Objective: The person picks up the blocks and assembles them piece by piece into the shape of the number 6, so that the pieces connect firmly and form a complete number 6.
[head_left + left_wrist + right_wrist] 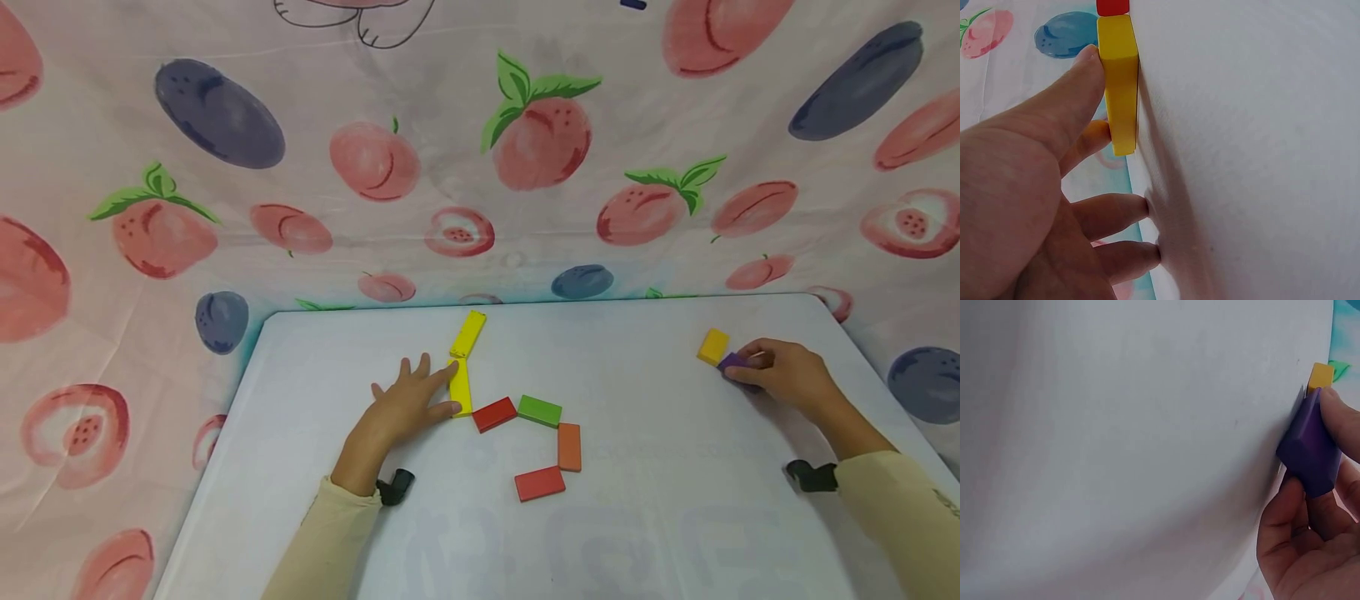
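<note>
While the left hand (pixel 405 407), fingers spread, touches the nearer yellow block (pixel 460 388) left of the green block (pixel 540 410), seemingly steadying it, the right hand (pixel 793 377) pinches the purple block (pixel 1311 447) well right of the green block, apparently for control.

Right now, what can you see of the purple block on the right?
The purple block is a small, deep-purple piece with flat, smooth faces and crisp edges; no markings show. It could be painted wood or plastic; I can't tell which. The person's right grip pinches it and hides part of it. It sits toward the far right of the white board, one end at the near corner of the amber block. Whether those two touch, or it rests on the board, isn't clear.
</note>
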Tool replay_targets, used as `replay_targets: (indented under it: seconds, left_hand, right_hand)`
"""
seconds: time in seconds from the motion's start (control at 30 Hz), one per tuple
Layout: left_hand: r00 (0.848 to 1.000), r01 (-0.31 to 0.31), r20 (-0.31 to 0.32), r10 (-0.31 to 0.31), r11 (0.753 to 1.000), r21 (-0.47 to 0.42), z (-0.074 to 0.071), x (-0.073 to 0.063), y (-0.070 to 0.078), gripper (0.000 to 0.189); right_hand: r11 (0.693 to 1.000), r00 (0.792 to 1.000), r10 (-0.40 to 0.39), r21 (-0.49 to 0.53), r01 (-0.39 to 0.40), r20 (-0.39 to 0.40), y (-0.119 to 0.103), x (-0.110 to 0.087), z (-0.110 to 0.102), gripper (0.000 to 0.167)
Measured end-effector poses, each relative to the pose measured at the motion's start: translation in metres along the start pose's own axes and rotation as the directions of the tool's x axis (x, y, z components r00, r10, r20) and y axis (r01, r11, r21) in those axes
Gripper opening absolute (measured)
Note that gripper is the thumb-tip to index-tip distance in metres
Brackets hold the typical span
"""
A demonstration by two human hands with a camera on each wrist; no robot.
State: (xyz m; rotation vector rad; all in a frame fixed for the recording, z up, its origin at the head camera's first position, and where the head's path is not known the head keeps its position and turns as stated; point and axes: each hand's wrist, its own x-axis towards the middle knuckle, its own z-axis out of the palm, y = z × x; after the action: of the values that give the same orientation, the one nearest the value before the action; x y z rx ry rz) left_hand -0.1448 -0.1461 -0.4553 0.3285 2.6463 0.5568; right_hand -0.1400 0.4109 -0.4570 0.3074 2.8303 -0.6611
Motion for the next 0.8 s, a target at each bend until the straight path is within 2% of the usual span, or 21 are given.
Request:
replay_targets:
  seconds: [0.37, 0.8]
  left_hand:
    - [1.000, 0.001, 0.001, -0.001, 1.000, 0.002, 0.000, 0.000, 0.000, 0.070]
    - [1.000, 0.004, -0.003, -0.004, 1.000, 0.005, 0.000, 0.001, 0.001, 0.070]
  right_hand:
    - [0.999, 1.000, 0.006, 0.051, -0.007, 0.021, -0.014, -0.007, 0.000, 0.064]
    - [0.990, 0.992, -0.089, 0.115, 0.079, 0.088, -0.047, -0.016, 0.007, 0.072]
